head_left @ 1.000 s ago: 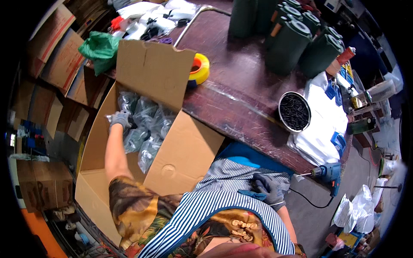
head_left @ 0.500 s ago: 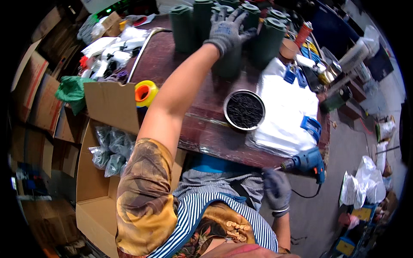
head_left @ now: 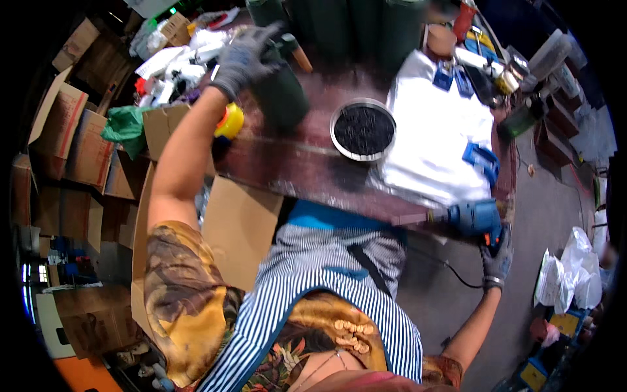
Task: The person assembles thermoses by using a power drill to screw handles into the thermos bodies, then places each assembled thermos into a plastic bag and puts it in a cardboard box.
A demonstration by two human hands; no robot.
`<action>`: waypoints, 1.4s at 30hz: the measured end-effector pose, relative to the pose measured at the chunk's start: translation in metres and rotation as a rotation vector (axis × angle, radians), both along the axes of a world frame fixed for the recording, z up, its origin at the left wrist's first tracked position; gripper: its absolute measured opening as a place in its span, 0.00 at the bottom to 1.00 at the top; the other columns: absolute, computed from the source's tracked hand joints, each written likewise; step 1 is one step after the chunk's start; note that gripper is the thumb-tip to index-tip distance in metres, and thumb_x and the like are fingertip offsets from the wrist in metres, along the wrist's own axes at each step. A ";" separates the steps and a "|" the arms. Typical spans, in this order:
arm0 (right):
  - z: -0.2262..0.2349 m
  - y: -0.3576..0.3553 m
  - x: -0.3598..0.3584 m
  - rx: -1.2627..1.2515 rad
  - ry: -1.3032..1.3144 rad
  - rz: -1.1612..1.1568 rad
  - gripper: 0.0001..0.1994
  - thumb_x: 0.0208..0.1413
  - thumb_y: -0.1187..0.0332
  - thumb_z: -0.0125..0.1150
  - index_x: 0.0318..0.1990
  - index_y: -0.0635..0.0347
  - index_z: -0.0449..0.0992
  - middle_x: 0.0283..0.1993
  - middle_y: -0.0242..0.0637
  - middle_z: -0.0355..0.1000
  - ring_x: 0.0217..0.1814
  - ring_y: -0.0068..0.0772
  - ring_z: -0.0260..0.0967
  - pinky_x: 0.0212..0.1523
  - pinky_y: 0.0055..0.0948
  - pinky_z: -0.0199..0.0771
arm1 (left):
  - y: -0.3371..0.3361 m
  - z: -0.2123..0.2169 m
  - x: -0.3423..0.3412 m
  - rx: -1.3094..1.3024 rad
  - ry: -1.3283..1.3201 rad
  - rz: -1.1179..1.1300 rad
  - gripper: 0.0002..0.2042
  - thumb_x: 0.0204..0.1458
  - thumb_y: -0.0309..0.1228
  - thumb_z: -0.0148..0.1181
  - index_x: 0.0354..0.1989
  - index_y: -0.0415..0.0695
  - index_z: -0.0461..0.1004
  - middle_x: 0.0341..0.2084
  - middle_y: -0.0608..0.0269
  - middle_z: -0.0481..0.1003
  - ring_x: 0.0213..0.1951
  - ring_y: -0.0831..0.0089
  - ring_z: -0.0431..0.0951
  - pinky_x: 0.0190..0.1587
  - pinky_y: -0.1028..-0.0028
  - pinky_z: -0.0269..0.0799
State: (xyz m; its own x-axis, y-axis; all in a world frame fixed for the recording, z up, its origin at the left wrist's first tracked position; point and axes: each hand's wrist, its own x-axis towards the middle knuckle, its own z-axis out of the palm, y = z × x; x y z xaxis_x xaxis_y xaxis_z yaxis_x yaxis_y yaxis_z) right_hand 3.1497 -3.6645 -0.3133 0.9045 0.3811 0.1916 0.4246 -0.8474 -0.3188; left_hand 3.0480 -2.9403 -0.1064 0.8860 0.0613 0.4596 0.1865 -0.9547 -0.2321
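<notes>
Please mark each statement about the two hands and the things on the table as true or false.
1. The left hand grips a dark green cylinder. True.
2. The right hand holds a yellow tape roll. False: it holds a blue power drill; the tape roll lies near the left forearm.
3. The round metal bowl holds dark small pieces. True.
4. Both hands are bare. False: both wear grey gloves.

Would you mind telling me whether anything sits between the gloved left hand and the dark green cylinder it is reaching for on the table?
Nothing visible does: the left hand is already closed over the top of the dark green cylinder, glove against it. The round bowl of dark bits stands apart, to its right.
</notes>
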 end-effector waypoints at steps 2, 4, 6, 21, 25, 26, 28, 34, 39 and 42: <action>0.003 -0.004 -0.016 0.091 0.165 -0.122 0.43 0.42 0.62 0.75 0.68 0.59 0.61 0.63 0.49 0.66 0.63 0.50 0.65 0.61 0.46 0.65 | -0.020 0.006 -0.039 0.042 -0.073 0.005 0.41 0.41 0.51 0.72 0.67 0.63 0.62 0.57 0.52 0.70 0.55 0.49 0.72 0.58 0.56 0.69; 0.007 -0.004 -0.041 0.251 0.356 -0.237 0.42 0.42 0.61 0.76 0.66 0.59 0.62 0.59 0.47 0.68 0.57 0.46 0.69 0.54 0.43 0.70 | -0.046 0.011 -0.088 -0.085 -0.135 -0.038 0.40 0.42 0.52 0.72 0.66 0.56 0.66 0.55 0.53 0.72 0.54 0.49 0.73 0.55 0.56 0.69; 0.027 0.017 -0.066 0.378 0.524 -0.370 0.40 0.41 0.61 0.77 0.64 0.58 0.64 0.53 0.45 0.71 0.48 0.40 0.73 0.44 0.38 0.76 | -0.082 0.019 -0.158 -0.431 -0.305 0.013 0.39 0.43 0.36 0.76 0.66 0.45 0.64 0.55 0.50 0.72 0.55 0.57 0.74 0.57 0.61 0.72; 0.019 0.071 -0.109 0.397 0.493 -0.280 0.41 0.42 0.60 0.75 0.64 0.66 0.63 0.58 0.51 0.70 0.59 0.45 0.69 0.58 0.39 0.69 | -0.199 -0.201 -0.228 -1.430 -0.211 0.010 0.38 0.55 0.45 0.64 0.69 0.38 0.57 0.61 0.49 0.66 0.62 0.58 0.67 0.65 0.61 0.61; 0.024 0.075 -0.114 0.368 0.506 -0.314 0.42 0.43 0.59 0.76 0.65 0.65 0.62 0.59 0.51 0.69 0.60 0.47 0.69 0.59 0.39 0.69 | -0.178 -0.132 -0.192 -0.560 0.522 0.256 0.38 0.52 0.55 0.62 0.64 0.40 0.64 0.55 0.40 0.68 0.55 0.44 0.70 0.58 0.55 0.66; 0.027 0.075 -0.113 0.361 0.509 -0.309 0.42 0.43 0.59 0.75 0.65 0.65 0.62 0.59 0.51 0.69 0.60 0.47 0.69 0.59 0.40 0.69 | -0.174 -0.120 -0.175 -0.419 0.362 0.211 0.33 0.51 0.54 0.63 0.59 0.42 0.70 0.53 0.42 0.70 0.54 0.46 0.72 0.55 0.56 0.68; 0.034 0.080 -0.114 0.339 0.507 -0.306 0.42 0.44 0.60 0.75 0.65 0.65 0.61 0.59 0.51 0.69 0.60 0.47 0.69 0.59 0.40 0.68 | -0.184 -0.087 -0.116 -0.464 0.040 0.060 0.25 0.51 0.46 0.66 0.54 0.46 0.74 0.48 0.48 0.74 0.50 0.51 0.74 0.51 0.59 0.70; 0.029 0.076 -0.115 0.400 0.533 -0.293 0.40 0.45 0.62 0.75 0.65 0.64 0.61 0.58 0.50 0.69 0.59 0.45 0.68 0.60 0.39 0.68 | -0.191 -0.110 0.043 -0.410 0.189 -0.353 0.19 0.49 0.38 0.67 0.50 0.52 0.77 0.50 0.58 0.74 0.52 0.56 0.73 0.57 0.60 0.68; 0.029 0.077 -0.114 0.428 0.551 -0.304 0.41 0.45 0.63 0.75 0.65 0.64 0.61 0.58 0.49 0.68 0.59 0.44 0.69 0.59 0.38 0.68 | -0.199 -0.139 0.073 -0.340 0.370 -0.224 0.18 0.48 0.42 0.67 0.47 0.51 0.79 0.49 0.58 0.74 0.54 0.54 0.72 0.59 0.57 0.66; 0.030 0.077 -0.113 0.417 0.553 -0.310 0.41 0.44 0.63 0.75 0.65 0.64 0.60 0.58 0.49 0.68 0.59 0.43 0.68 0.59 0.38 0.68 | -0.190 -0.145 0.074 -0.479 0.327 -0.199 0.15 0.50 0.38 0.67 0.46 0.50 0.80 0.48 0.56 0.74 0.53 0.57 0.73 0.60 0.60 0.67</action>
State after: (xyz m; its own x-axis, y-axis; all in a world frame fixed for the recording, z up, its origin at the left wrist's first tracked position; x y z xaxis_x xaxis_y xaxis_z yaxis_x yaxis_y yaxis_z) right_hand 3.0364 -3.5873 -0.2835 0.9644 0.0894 -0.2488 -0.1283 -0.6645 -0.7362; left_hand 3.1218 -3.1307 -0.2512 0.9921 0.0130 0.1246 -0.0144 -0.9763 0.2159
